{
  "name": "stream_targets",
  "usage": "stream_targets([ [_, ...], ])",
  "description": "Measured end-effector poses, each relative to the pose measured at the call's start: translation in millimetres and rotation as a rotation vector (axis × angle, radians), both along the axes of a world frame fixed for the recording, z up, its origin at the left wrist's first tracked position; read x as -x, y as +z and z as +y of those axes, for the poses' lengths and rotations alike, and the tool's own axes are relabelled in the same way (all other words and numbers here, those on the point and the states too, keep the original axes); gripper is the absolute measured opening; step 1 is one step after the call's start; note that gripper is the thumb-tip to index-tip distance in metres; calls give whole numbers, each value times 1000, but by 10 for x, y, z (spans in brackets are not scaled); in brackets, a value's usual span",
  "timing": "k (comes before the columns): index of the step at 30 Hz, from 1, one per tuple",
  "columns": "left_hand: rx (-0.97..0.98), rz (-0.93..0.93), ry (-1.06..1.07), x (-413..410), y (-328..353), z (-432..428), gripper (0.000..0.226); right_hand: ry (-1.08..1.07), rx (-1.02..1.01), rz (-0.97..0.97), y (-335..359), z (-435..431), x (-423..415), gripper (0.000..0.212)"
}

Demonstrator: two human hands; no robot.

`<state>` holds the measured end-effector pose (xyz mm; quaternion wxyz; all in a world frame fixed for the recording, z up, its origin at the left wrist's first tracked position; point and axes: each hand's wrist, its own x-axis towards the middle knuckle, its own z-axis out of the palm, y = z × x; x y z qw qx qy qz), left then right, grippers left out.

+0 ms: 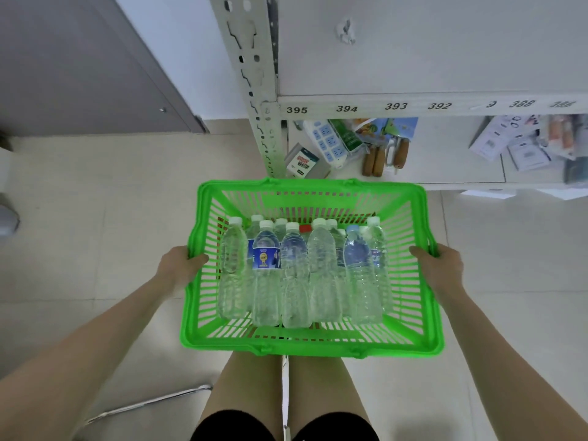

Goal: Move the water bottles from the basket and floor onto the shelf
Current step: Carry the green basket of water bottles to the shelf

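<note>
Over pale floor tiles (95, 218): you hold the green basket (311, 345), water bottles (296, 275) lying inside.
Ahead: white shelf (413, 58), numbered edge; grey door (79, 58) to the left.
Hands: left hand (181, 265) and right hand (439, 265), fingers curled round the side rims.

Between the hands (184, 265) the basket (305, 343) is bright green slatted plastic with a slight sheen. The water bottles (294, 275) inside are clear, ribbed plastic — one bears a glossy blue label (265, 256). Beyond the hands, the shelf (413, 105) is matt, pale painted metal — its upright (251, 74) punched with slots. Beneath, the floor (95, 202) is smooth tile.
</note>
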<state>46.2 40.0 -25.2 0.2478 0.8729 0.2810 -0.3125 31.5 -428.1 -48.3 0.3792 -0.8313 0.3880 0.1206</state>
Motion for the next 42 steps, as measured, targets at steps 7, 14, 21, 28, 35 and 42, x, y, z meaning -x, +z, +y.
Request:
stream_targets([
  [7, 60, -26, -164, -8, 514, -432, 23, -201, 13, 21, 508, -339, 751, 35],
  [14, 76, -46, -411, -199, 870, -1272, 33, -450, -1, -24, 762, -848, 1648, 27],
  [21, 122, -51, -657, -226, 991, -2625, 41, -689, -30, -25, 822, -1613, 2516, 24],
  [28, 123, -54, -867, -83, 934, -4117, 13, -867, -30, -24, 901, -2592, 3148, 21],
  [35, 106, -93, -1013, -129, 803, -5577, 22, -1038, -25, -43, 862, -3481, 3609, 19],
  [42, 117, -81, -1158, -312, 663, -7220, 19, -1216, -21, -23, 740, -4302, 3872, 28],
])
